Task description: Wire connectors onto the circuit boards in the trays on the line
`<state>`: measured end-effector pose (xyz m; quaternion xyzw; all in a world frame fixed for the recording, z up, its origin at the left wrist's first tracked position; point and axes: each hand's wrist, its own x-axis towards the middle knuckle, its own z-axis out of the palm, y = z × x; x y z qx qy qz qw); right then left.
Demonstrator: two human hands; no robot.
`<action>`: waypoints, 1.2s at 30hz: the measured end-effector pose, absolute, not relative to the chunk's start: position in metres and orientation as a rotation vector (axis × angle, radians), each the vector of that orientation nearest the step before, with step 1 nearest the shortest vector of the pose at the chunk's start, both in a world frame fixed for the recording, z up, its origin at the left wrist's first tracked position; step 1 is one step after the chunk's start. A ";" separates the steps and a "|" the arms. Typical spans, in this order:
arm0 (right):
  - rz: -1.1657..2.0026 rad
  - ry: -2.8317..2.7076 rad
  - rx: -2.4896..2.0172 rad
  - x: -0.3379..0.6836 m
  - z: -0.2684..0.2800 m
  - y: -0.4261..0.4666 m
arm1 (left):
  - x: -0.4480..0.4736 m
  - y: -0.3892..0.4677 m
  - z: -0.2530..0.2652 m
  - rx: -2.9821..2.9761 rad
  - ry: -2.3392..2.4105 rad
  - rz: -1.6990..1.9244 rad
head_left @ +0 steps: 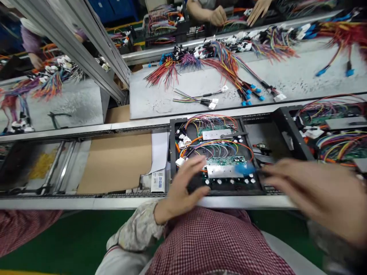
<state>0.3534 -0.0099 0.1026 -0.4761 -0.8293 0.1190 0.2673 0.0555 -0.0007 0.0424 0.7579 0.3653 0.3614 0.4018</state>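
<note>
A black tray in front of me holds two green circuit boards with silver metal plates and coloured wires. Over its front left part, my left hand is held open with fingers spread, near the closer circuit board. My right hand, smeared by motion, is at the tray's right side. Its fingers are closed round a slim dark tool with a blue end, which lies over the right end of the closer board's metal plate. The tool's exact kind is too blurred to make out.
Behind the tray, a metal shelf bears several wire bundles. Brown cardboard lies to the left, with a small white box. Another tray of boards stands right. A co-worker's hands work across the line.
</note>
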 end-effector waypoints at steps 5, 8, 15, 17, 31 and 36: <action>1.003 -2.147 -1.368 0.294 0.063 -0.020 | 0.088 -0.006 0.041 1.279 0.782 0.797; 1.162 -2.018 -1.495 0.296 0.047 -0.016 | 0.090 0.001 0.031 1.010 0.891 0.905; 0.965 -2.226 -1.408 0.308 0.045 -0.011 | 0.071 0.017 0.027 0.975 1.043 1.018; 0.868 -2.246 -1.492 0.324 0.043 -0.011 | 0.065 0.020 0.029 0.951 1.098 1.107; 0.180 -1.865 -2.170 0.366 -0.001 -0.017 | 0.076 0.024 0.033 0.938 1.131 1.110; 0.248 -1.947 -2.150 0.370 0.000 -0.015 | 0.072 0.022 0.030 0.941 1.131 1.095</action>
